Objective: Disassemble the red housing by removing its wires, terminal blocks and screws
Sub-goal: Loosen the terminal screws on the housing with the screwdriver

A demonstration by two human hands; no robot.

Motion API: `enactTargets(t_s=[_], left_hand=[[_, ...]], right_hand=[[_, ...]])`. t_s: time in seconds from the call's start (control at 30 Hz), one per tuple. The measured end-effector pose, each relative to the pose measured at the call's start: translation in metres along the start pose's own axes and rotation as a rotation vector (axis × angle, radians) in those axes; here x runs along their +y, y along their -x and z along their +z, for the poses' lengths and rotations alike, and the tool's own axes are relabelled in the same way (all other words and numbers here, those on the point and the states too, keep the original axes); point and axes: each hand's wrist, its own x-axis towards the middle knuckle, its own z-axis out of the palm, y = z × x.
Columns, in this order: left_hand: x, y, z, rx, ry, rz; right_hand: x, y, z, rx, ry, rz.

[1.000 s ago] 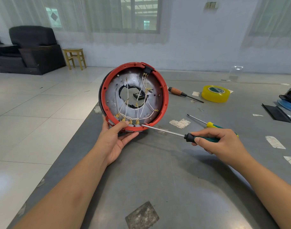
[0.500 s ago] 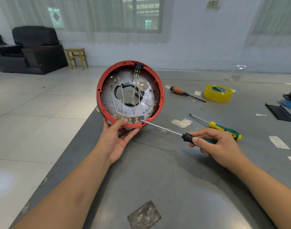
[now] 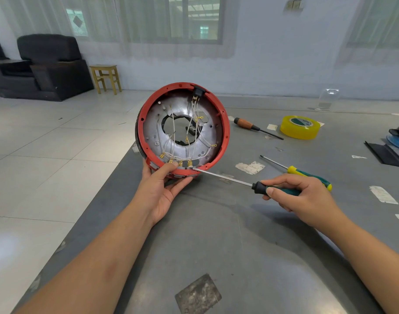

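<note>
The round red housing (image 3: 225,123) stands on edge at the table's left side, its open face toward me. White wires (image 3: 191,123) cross the silver inner plate down to several brass terminals (image 3: 176,162) along the lower rim; a black block (image 3: 198,92) sits at the top. My left hand (image 3: 162,189) grips the housing's lower rim, thumb on the terminals. My right hand (image 3: 303,196) holds a green-handled screwdriver (image 3: 225,177), whose tip touches the rightmost terminal.
On the grey table (image 3: 216,245) lie a second green-and-yellow screwdriver (image 3: 296,171), a wooden-handled screwdriver (image 3: 253,126), a yellow tape roll (image 3: 300,127), black and blue parts (image 3: 396,143) at the right edge and paper scraps. The table's left edge drops to tiled floor.
The housing has tipped and turned slightly in my left hand, and the screwdriver tip stays at the lower rim terminals. Both hands shifted a little.
</note>
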Motion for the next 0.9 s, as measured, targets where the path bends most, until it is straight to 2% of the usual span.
enactTargets(t_s=[0.53,0.9], left_hand=[[0.0003,-0.0008,-0.0004,-0.029,-0.009,-0.009],[0.0014,-0.0006,0.0019,0.024,0.023,0.005]], right_hand=[[0.0074,0.0008,-0.0017,0.056,0.137,-0.119],[0.0070,0.0033,0.0056,0.071,0.227,-0.194]])
